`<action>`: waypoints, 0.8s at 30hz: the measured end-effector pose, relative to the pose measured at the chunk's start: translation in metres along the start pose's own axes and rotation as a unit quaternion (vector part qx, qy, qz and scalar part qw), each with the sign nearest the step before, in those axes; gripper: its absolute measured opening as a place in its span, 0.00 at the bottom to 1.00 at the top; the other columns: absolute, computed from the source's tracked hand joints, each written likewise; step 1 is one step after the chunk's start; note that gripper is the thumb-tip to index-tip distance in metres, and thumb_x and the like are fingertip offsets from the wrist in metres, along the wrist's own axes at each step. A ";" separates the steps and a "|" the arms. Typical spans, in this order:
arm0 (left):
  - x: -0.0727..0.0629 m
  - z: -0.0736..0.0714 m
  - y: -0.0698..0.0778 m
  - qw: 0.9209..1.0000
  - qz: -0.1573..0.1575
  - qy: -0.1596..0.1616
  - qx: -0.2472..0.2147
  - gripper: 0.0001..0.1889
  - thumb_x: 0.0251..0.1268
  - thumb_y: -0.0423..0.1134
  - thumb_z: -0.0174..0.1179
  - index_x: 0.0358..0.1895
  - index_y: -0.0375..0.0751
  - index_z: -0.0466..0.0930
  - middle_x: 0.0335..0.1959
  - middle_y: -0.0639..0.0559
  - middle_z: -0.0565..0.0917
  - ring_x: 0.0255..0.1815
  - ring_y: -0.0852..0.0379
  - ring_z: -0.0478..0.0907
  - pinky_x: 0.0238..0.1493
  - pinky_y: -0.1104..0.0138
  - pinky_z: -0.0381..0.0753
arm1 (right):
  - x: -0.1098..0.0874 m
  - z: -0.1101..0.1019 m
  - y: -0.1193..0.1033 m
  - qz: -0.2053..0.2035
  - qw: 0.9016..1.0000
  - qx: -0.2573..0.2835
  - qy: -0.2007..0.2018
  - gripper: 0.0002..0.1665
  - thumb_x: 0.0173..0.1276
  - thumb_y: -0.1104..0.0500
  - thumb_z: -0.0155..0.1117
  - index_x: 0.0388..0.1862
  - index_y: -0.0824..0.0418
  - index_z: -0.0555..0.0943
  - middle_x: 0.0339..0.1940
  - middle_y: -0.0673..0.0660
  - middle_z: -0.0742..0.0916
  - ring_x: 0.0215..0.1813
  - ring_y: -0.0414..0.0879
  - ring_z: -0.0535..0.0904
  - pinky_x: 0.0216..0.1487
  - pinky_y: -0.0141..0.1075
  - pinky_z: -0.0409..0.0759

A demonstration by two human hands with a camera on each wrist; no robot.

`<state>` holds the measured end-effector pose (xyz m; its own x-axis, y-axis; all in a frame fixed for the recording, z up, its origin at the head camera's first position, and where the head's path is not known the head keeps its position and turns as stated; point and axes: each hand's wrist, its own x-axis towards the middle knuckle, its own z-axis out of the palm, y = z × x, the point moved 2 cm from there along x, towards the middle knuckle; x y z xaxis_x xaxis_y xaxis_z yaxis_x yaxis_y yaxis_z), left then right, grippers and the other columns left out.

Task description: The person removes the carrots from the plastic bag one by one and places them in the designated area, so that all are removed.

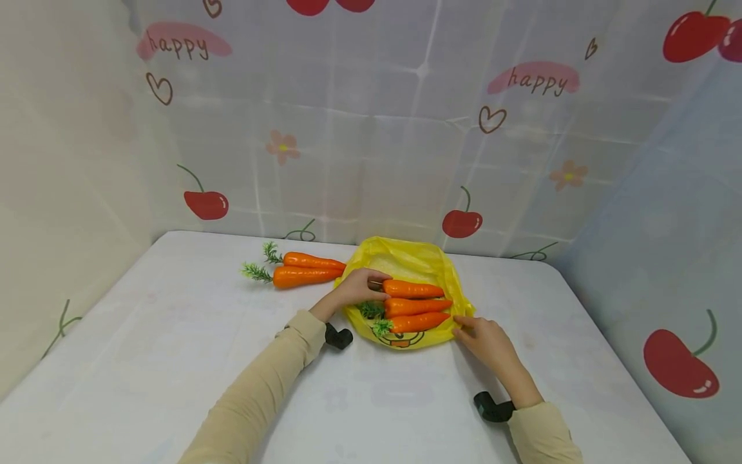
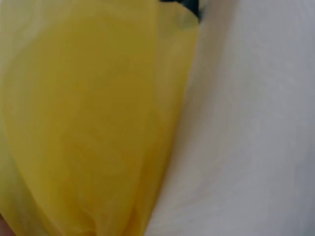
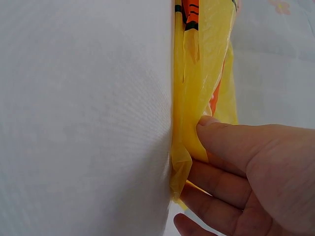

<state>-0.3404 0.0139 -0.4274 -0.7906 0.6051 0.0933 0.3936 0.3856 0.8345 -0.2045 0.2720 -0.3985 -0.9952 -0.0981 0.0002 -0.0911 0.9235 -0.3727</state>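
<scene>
A yellow plastic bag (image 1: 382,251) lies on the table, and three orange carrots are grouped at it, their tips toward the right. My left hand (image 1: 356,288) grips the uppermost carrot (image 1: 413,289) at its leafy end. Below it are the middle carrot (image 1: 414,307) and the lowest carrot (image 1: 418,322), with green tops toward the left. At the bag's lower right edge, my right hand (image 1: 488,341) pinches the yellow plastic between thumb and fingers, as the right wrist view shows. Yellow plastic fills much of the left wrist view, which hardly shows the left hand.
Two more carrots (image 1: 304,277) with leafy tops lie left of the bag, their tips against its edge. The white table (image 1: 145,361) meets a printed curtain (image 1: 371,161) at the back. Black wrist mounts (image 1: 494,407) sit on both wrists.
</scene>
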 end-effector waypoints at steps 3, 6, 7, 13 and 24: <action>-0.001 0.000 0.000 1.000 -0.004 0.002 -0.007 0.24 0.56 0.38 0.68 0.58 0.36 0.76 0.54 0.47 0.78 0.52 0.54 0.76 0.49 0.68 0.76 | -0.001 0.000 0.000 0.002 1.000 0.000 -0.002 0.23 0.65 0.56 0.64 0.55 0.68 0.78 0.50 0.70 0.81 0.49 0.63 0.77 0.50 0.57 0.73; -0.002 -0.001 0.002 1.000 -0.003 0.008 -0.006 0.25 0.56 0.38 0.68 0.58 0.36 0.76 0.54 0.47 0.78 0.52 0.53 0.76 0.49 0.67 0.77 | -0.001 -0.001 -0.001 0.003 1.000 0.001 -0.004 0.23 0.65 0.56 0.64 0.55 0.68 0.78 0.50 0.70 0.80 0.49 0.63 0.77 0.49 0.57 0.74; -0.003 -0.002 0.003 1.000 -0.002 0.009 -0.006 0.25 0.56 0.39 0.68 0.58 0.36 0.76 0.54 0.47 0.78 0.52 0.52 0.76 0.49 0.67 0.77 | -0.001 -0.001 -0.001 0.004 1.000 0.001 -0.005 0.23 0.65 0.56 0.63 0.56 0.68 0.78 0.50 0.70 0.80 0.49 0.63 0.77 0.49 0.57 0.74; -0.006 -0.006 0.007 1.000 0.001 0.017 -0.003 0.26 0.55 0.42 0.68 0.58 0.37 0.76 0.53 0.47 0.78 0.52 0.52 0.76 0.49 0.67 0.77 | -0.002 -0.002 -0.002 0.004 1.000 0.000 -0.005 0.23 0.66 0.56 0.63 0.56 0.68 0.78 0.50 0.70 0.81 0.49 0.63 0.77 0.49 0.57 0.74; -0.015 -0.019 0.010 0.999 -0.021 0.042 -0.022 0.25 0.56 0.42 0.68 0.57 0.40 0.77 0.53 0.48 0.79 0.51 0.53 0.76 0.50 0.66 0.76 | 0.001 -0.001 -0.001 0.008 1.000 -0.001 -0.006 0.23 0.65 0.56 0.63 0.56 0.68 0.78 0.50 0.69 0.81 0.48 0.62 0.77 0.50 0.56 0.74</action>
<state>-0.3335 -0.0042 -0.4101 -0.8438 0.5271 0.1007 0.3385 0.3772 0.8621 -0.2053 0.2708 -0.3974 -0.9960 -0.0878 -0.0175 -0.0750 0.9254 -0.3715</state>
